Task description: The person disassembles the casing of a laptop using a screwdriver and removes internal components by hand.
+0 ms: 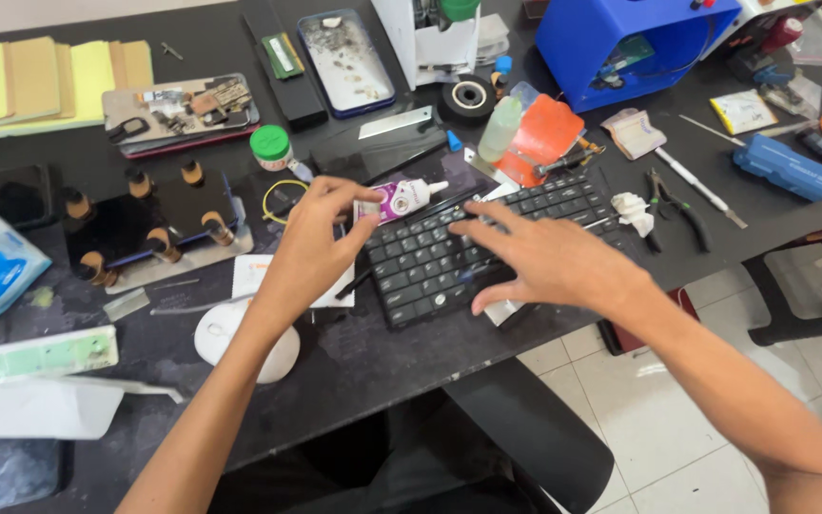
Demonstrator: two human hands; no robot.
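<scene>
A small glue tube (400, 198) with a purple label and a white nozzle lies almost level just above the far left corner of a black laptop keyboard (487, 243), its nozzle pointing right. The left hand (311, 249) pinches the tube's rear end, fingers (359, 195) clamped on it. The right hand (549, 262) rests flat on the keyboard with fingers (487, 221) spread apart, pressing it to the dark table (363, 352), holding nothing.

Close by lie a yellow wire loop (283, 198), a green-capped jar (271, 148), a roll of black tape (469, 95), a pale squeeze bottle (499, 128), pliers (677, 205) and a white round object (244, 341) by the left forearm.

The grip sits far back on the tube, so a hard squeeze could likely send glue onto the keys and stick them. The keyboard overhangs the table edge a little; uneven pressure might tip it.
</scene>
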